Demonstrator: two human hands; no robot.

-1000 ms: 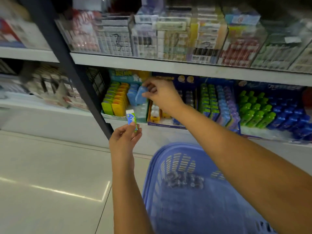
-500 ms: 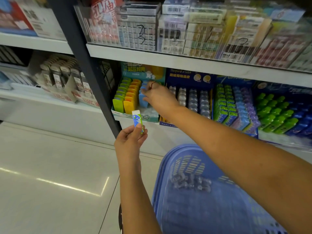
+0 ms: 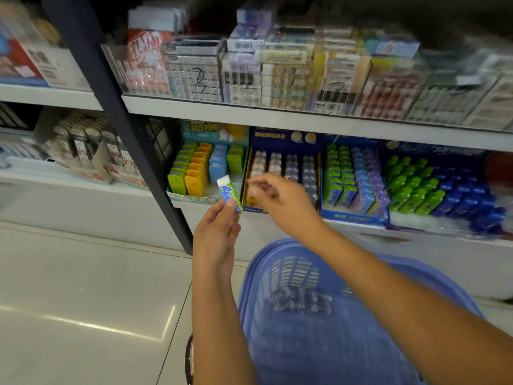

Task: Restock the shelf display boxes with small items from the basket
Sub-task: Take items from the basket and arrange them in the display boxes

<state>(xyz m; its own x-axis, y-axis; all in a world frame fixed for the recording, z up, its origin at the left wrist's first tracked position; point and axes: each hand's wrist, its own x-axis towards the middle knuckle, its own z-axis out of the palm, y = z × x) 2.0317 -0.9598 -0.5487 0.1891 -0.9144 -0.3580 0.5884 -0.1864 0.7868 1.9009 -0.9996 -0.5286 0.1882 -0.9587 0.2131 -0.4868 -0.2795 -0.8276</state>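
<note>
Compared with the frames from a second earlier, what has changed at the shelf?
The right hand has drawn back out of the display box of yellow, green and blue items, towards the person, and now hovers beside the left hand; blur hides whether it holds anything. Unchanged: the left hand's grip on the green-and-blue pack, and the basket below.

Your view is unevenly lit: the floor (image 3: 69, 287) is bright, with a thin glare streak across its tiles, while the top right corner above the upper shelf (image 3: 277, 118) sinks into darkness. Motion blur smears your right hand (image 3: 280, 201) and the goods at the far right, and the wide lens bends the shelf lines and the dark upright post (image 3: 116, 120) toward the edges
</note>
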